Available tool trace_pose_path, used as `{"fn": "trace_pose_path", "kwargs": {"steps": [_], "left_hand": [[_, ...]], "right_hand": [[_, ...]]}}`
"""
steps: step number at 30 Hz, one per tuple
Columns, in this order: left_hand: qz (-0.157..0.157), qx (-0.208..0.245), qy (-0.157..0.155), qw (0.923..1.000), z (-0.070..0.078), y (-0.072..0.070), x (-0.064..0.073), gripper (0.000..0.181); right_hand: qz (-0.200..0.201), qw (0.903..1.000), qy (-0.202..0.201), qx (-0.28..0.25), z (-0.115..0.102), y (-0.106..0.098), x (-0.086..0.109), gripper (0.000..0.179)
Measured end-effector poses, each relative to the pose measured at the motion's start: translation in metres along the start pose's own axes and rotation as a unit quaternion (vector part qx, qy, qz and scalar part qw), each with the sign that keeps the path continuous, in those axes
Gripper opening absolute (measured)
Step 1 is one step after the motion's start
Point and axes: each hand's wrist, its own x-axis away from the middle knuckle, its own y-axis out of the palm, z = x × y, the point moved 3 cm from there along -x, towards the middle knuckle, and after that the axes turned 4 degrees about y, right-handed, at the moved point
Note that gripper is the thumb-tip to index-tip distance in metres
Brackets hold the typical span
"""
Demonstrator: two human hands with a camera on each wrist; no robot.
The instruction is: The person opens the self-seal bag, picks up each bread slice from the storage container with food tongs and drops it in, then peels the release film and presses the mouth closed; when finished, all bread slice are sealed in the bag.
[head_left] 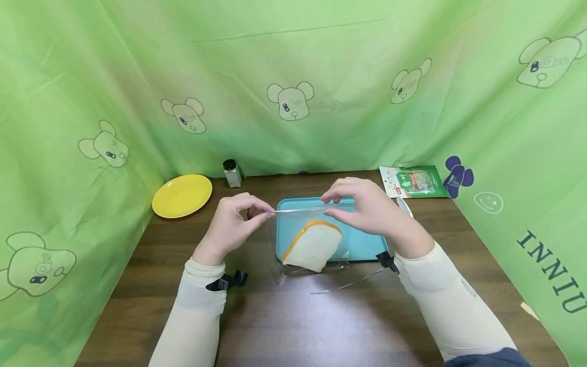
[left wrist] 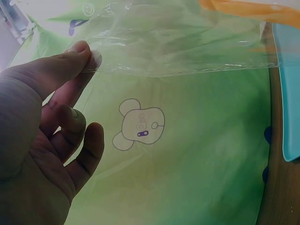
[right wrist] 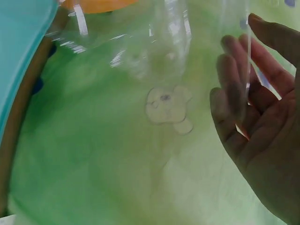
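My left hand [head_left: 231, 224] pinches the edge of a clear plastic bag [left wrist: 164, 47] between thumb and forefinger, while the other fingers curl loosely. Opposite it, my right hand [head_left: 364, 206] has its thumb and fingers spread apart at the bag's other end. In the right wrist view, some of those fingers show through the plastic. A slice of bread [head_left: 314, 247] with an orange crust stands tilted within the bag's outline. Behind and below it lies a turquoise tray [head_left: 364, 244], partly covered by the bag and bread.
A yellow plate [head_left: 182, 196] sits at the back left, beside a black-capped jar [head_left: 232, 174]. A green-and-white packet [head_left: 415, 182] lies at the back right. Near the tray's front is a thin clear strip [head_left: 346, 287]. Green curtain [head_left: 293, 56] surrounds the table.
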Motion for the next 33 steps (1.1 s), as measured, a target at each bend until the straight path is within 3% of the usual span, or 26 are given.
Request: {"fn": "trace_pose_path", "kwargs": {"steps": [11, 17, 22, 33], "left_hand": [[-0.002, -0.007, 0.003, 1.0000, -0.003, 0.000, -0.001, 0.016], [0.003, 0.000, 0.009, 1.0000, -0.004, 0.001, 0.000, 0.015], [0.008, 0.001, 0.006, 0.9999, -0.006, 0.001, 0.001, 0.017], [0.004, 0.016, 0.001, 0.9999, -0.002, -0.001, 0.001, 0.013]], "right_hand": [[-0.090, 0.9924, -0.034, 0.076, -0.029, 0.026, -0.044, 0.021], [-0.110, 0.9868, -0.050, 0.108, -0.041, 0.045, -0.058, 0.017], [-0.114, 0.9848, -0.044, 0.124, -0.047, 0.051, -0.063, 0.005], [-0.114, 0.9840, -0.014, 0.136, -0.045, 0.047, -0.058, 0.011]]}}
